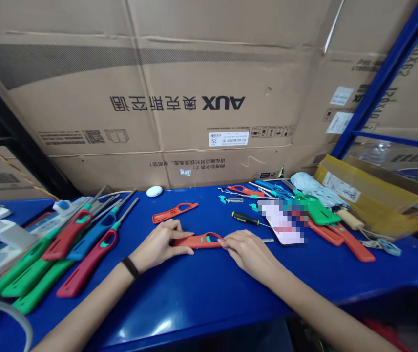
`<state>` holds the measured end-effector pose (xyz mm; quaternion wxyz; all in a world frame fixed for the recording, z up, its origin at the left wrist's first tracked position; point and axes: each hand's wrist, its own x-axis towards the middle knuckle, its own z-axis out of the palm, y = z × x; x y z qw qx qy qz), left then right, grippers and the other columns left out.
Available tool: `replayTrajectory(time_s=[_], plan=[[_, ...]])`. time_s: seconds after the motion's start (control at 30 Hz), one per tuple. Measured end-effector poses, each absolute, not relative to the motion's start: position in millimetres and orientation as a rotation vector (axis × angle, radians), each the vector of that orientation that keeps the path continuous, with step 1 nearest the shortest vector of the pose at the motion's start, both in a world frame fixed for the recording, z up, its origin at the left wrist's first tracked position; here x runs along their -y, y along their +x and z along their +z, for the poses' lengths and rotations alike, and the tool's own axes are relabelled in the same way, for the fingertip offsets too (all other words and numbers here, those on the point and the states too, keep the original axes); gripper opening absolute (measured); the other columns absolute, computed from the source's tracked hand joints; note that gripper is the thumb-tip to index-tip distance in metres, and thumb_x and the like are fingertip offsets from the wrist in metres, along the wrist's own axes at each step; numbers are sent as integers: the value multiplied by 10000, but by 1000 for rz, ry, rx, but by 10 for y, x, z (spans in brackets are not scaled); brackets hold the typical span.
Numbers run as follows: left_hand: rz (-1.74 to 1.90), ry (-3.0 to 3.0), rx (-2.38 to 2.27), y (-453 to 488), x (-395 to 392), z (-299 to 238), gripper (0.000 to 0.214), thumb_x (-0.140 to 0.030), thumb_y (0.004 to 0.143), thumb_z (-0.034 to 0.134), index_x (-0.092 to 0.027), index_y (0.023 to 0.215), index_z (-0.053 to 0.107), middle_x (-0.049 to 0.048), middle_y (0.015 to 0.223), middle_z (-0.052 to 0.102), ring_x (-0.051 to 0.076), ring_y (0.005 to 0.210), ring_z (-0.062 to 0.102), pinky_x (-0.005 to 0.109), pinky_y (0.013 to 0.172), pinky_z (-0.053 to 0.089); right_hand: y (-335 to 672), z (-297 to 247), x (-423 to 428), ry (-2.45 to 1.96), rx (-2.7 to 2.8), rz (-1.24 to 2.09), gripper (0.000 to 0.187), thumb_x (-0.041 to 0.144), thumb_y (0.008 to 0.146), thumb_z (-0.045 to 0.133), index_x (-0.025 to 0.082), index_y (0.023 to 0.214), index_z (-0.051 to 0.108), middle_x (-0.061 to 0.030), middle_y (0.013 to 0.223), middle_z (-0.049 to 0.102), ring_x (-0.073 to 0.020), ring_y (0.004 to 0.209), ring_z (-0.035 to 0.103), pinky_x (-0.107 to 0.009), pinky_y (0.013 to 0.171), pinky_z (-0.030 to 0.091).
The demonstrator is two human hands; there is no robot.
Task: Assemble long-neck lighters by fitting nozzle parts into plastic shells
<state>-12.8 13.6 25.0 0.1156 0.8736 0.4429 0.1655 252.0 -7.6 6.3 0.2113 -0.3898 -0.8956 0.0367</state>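
Note:
Both hands grip an orange-red lighter body [198, 241] just above the blue table. My left hand [161, 242], with a dark band at the wrist, pinches its handle end between thumb and fingers. My right hand [247, 249] closes on the other end, by the finger loop with a small green trigger; a metal tube [267, 240] shows beyond that hand. Behind my left hand lies a loose orange shell half [175, 212]. A black and yellow screwdriver [245, 218] rests behind my right hand.
Assembled long-necked lighters [88, 264] in red, green and blue are piled at left. A phone [282, 222], lighter parts [321, 209] and a yellow-taped box [370, 195] stand at right. A white oval case [154, 191] sits near the cardboard wall [179, 63].

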Motion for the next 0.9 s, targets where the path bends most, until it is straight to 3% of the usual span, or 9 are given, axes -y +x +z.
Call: replayTrajectory(time_s=[0.17,0.4,0.67,0.9], plan=[[527,2660,-1247,-122,-73,236,446,-524,796,589,-234,1127,655,41,848,578,194,794,556,313,748,446,2474,84,108,-1179,2439,106,93,177,853,579,197,891,661,-40,899,710,-191,843,647,-316,770,485],[753,2500,-1196,-108,-23,124,368,-448,799,625,-232,1096,641,50,998,598,203,937,564,335,860,465,2454,56,166,-1121,2376,9,116,229,871,564,203,969,621,-49,932,685,-181,864,631,-314,791,484],[722,2501,-1219,-127,-26,127,378,-465,794,625,-243,1100,639,41,950,601,198,888,562,351,832,463,2444,67,193,-1123,2322,133,130,264,908,501,217,967,607,-34,985,678,-172,882,631,-292,787,491],[635,2703,-1249,-125,-20,167,399,-467,821,591,-246,1152,626,43,940,610,205,915,552,371,876,420,2450,82,186,-1158,2304,217,136,210,868,550,244,930,667,-16,1113,664,-173,964,636,-295,799,520]])
